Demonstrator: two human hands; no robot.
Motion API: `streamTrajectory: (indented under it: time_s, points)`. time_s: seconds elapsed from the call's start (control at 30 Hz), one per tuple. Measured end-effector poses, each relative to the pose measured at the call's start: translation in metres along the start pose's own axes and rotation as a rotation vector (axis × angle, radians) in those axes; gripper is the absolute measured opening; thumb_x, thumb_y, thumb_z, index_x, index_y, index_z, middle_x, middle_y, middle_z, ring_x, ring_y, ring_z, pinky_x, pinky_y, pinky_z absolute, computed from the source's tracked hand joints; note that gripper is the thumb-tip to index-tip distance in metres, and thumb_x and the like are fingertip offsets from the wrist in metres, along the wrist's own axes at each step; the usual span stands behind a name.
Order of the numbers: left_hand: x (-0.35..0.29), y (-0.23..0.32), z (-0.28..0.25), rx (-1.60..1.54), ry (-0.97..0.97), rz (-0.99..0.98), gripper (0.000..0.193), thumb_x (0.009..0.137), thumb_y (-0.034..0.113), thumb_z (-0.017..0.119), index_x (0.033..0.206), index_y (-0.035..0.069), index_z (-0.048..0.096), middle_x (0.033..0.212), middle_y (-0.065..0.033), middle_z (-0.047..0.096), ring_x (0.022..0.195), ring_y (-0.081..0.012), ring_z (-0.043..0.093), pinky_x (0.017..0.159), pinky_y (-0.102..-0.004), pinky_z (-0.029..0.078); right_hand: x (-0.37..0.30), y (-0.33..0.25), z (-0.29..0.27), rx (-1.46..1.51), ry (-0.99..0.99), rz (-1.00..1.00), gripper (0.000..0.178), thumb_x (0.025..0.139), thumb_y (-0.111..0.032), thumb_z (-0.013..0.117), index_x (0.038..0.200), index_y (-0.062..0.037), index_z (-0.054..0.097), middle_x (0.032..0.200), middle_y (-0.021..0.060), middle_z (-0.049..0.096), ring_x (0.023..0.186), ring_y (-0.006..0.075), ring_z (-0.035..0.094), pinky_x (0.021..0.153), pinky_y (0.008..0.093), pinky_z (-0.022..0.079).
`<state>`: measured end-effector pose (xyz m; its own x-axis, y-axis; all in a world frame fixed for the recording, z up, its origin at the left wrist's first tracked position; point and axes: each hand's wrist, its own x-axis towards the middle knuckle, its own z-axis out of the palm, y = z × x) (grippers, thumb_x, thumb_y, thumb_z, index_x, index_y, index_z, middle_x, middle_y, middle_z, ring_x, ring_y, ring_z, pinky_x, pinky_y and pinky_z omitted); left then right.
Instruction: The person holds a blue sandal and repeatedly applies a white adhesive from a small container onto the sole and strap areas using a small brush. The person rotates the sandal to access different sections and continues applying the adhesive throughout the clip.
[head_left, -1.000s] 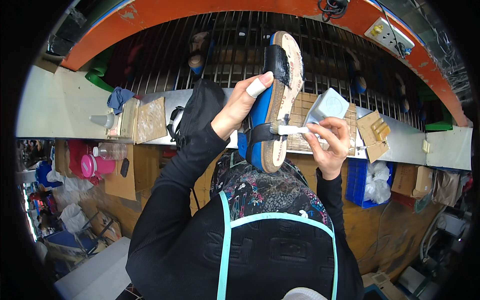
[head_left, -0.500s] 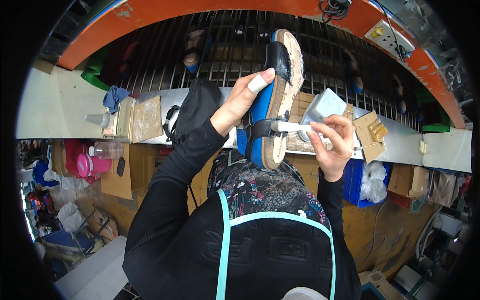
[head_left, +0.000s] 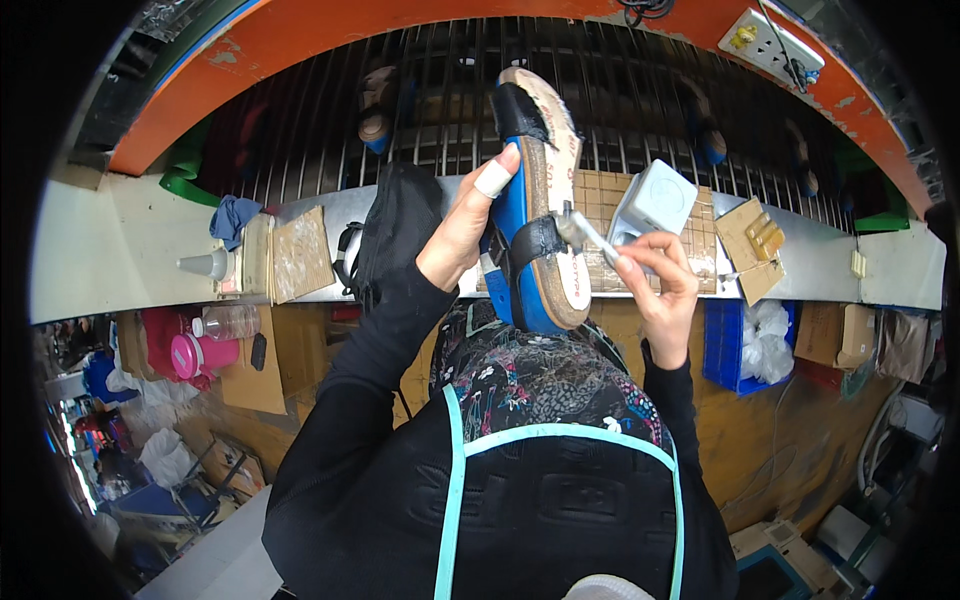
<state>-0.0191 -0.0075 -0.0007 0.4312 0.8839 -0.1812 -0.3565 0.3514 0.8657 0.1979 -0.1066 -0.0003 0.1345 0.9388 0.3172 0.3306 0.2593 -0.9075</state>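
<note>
My left hand (head_left: 465, 228) grips a sandal (head_left: 545, 200) by its blue sole edge, holding it upright with the tan footbed turned to the right; a white tape band wraps one fingertip. The sandal has black straps across it. My right hand (head_left: 657, 282) holds a small white-handled brush (head_left: 590, 235), its tip touching the middle strap and footbed. Both hands are raised over the edge of a metal workbench (head_left: 820, 262).
A white square box (head_left: 655, 200) sits on a tan mat behind the brush. A black bag (head_left: 395, 225), cardboard pieces (head_left: 300, 255) and a white cone-topped bottle (head_left: 205, 265) lie left. A barred rack (head_left: 420, 100) holds more shoes. Pink jug (head_left: 200, 355) and blue bin (head_left: 735, 345) below.
The brush tip has shifted slightly up along the sandal's strap, and my right hand has moved a little right. The sandal stays held upright.
</note>
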Motion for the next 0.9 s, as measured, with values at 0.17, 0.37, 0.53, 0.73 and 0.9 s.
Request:
streamTrajectory:
  time_s: [0.17, 0.37, 0.53, 0.73, 0.9]
  points:
    - [-0.007, 0.0, -0.009, 0.139, 0.109, 0.064, 0.071, 0.09, 0.058, 0.054, 0.128, -0.002, 0.053, 0.116, -0.0133, 0.063, 0.103, -0.0167, 0.064, 0.092, -0.0306, 0.05, -0.027, -0.019, -0.019, -0.011, -0.036, 0.123, 0.013, 0.078, -0.009, 0.077, 0.09, -0.0037, 0.076, 0.094, 0.0062, 0.059, 0.075, 0.0126, 0.059, 0.067, 0.0234, 0.045]
    - [-0.009, 0.0, -0.009, 0.208, 0.159, 0.097, 0.071, 0.091, 0.058, 0.053, 0.126, -0.003, 0.053, 0.115, -0.0139, 0.064, 0.1, -0.0176, 0.065, 0.091, -0.0305, 0.05, -0.038, -0.025, -0.012, -0.174, 0.009, 0.155, 0.014, 0.077, -0.014, 0.078, 0.089, -0.0081, 0.076, 0.094, 0.0021, 0.06, 0.062, 0.0086, 0.052, 0.072, 0.0273, 0.037]
    - [-0.009, -0.001, -0.007, 0.218, 0.21, 0.175, 0.062, 0.087, 0.05, 0.064, 0.119, -0.003, 0.059, 0.102, -0.009, 0.065, 0.09, -0.0133, 0.061, 0.082, -0.0261, 0.048, -0.033, -0.021, -0.001, -0.297, 0.039, 0.104, 0.015, 0.078, -0.018, 0.078, 0.09, -0.0097, 0.076, 0.094, 0.0013, 0.06, 0.06, 0.0089, 0.05, 0.075, 0.0282, 0.03]
    - [-0.008, -0.003, -0.009, 0.266, 0.22, 0.204, 0.061, 0.086, 0.049, 0.065, 0.118, -0.002, 0.06, 0.1, -0.0078, 0.064, 0.089, -0.0118, 0.059, 0.08, -0.0251, 0.047, -0.028, -0.017, 0.007, -0.414, 0.109, -0.011, 0.017, 0.077, -0.017, 0.078, 0.093, -0.0127, 0.076, 0.095, 0.0003, 0.06, 0.066, 0.0088, 0.052, 0.076, 0.0281, 0.029]
    - [-0.006, 0.002, -0.01, 0.266, 0.195, 0.175, 0.062, 0.085, 0.05, 0.065, 0.117, -0.003, 0.06, 0.101, -0.0086, 0.064, 0.09, -0.0126, 0.06, 0.081, -0.0251, 0.047, -0.024, -0.01, 0.008, -0.405, 0.134, -0.126, 0.02, 0.074, -0.015, 0.08, 0.094, -0.0137, 0.076, 0.095, 0.0006, 0.061, 0.066, 0.0097, 0.053, 0.078, 0.0285, 0.03]
